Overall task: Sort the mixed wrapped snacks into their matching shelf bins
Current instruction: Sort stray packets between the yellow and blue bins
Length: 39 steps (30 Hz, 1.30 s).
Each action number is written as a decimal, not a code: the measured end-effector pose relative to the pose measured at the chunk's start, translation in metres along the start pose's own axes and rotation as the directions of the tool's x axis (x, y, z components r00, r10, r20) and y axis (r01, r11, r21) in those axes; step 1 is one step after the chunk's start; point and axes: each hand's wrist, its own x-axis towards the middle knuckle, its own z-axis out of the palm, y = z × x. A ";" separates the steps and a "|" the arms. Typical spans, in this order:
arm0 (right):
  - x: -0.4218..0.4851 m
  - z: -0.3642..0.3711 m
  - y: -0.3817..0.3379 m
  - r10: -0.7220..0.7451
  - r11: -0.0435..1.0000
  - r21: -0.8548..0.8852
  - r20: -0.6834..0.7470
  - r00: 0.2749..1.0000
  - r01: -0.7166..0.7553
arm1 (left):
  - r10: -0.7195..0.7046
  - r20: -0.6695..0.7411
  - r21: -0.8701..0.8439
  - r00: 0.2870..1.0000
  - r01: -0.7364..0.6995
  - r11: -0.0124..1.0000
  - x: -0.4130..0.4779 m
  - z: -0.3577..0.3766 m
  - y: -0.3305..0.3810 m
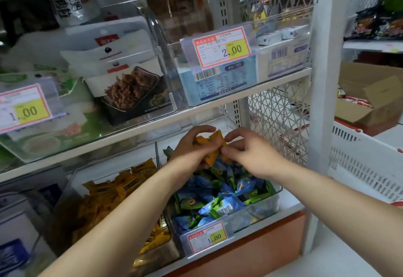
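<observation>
Your left hand [192, 146] grips a bunch of orange packets [210, 148] and your right hand [246, 152] pinches one of them above the blue bin [257, 209], so a loose packet can fall back among the blue snacks [218, 198]

Hands: two, left hand [192, 148] and right hand [253, 157]. Orange snacks [210, 146] between them: at least two, exact count unclear. Clear snack bins [265, 208]: two, packs [220, 206] inside too many to count. Price tags [221, 46]: three. Cardboard box [370, 93]: one. White crate [366, 161]: one.
</observation>
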 end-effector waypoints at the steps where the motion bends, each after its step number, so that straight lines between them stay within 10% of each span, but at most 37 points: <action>1: -0.001 0.005 -0.003 0.016 0.995 0.094 -0.012 1.000 -0.015 | 0.013 -0.014 0.005 1.000 -0.013 1.000 -0.005 -0.001 -0.001; 7: -0.012 0.040 -0.026 -0.104 0.956 0.292 0.223 0.969 0.035 | 0.199 -0.216 0.250 0.956 -0.142 0.958 -0.037 -0.035 -0.005; 12: -0.007 0.057 -0.030 -0.201 0.875 -0.359 0.340 0.919 0.324 | 0.250 -0.255 0.624 0.934 -0.039 0.781 -0.070 -0.107 -0.009; 17: 0.005 0.049 -0.025 -0.219 0.821 -0.481 0.231 0.948 0.307 | 0.136 -0.318 0.710 0.938 0.140 0.690 -0.084 -0.166 -0.015; 24: 0.015 0.009 -0.005 -0.204 0.731 -0.638 0.137 0.969 0.244 | 0.026 -0.258 0.774 0.966 0.190 0.604 -0.076 -0.186 -0.001; 31: 0.016 -0.030 0.018 -0.152 0.719 -0.690 -0.035 0.988 0.086 | 0.135 0.017 0.738 0.991 -0.104 0.667 -0.037 -0.088 0.020; 39: 0.014 -0.040 0.045 0.029 0.764 -0.643 -0.042 0.999 -0.049 | -0.110 0.230 0.806 0.967 -0.126 0.579 0.102 0.015 -0.016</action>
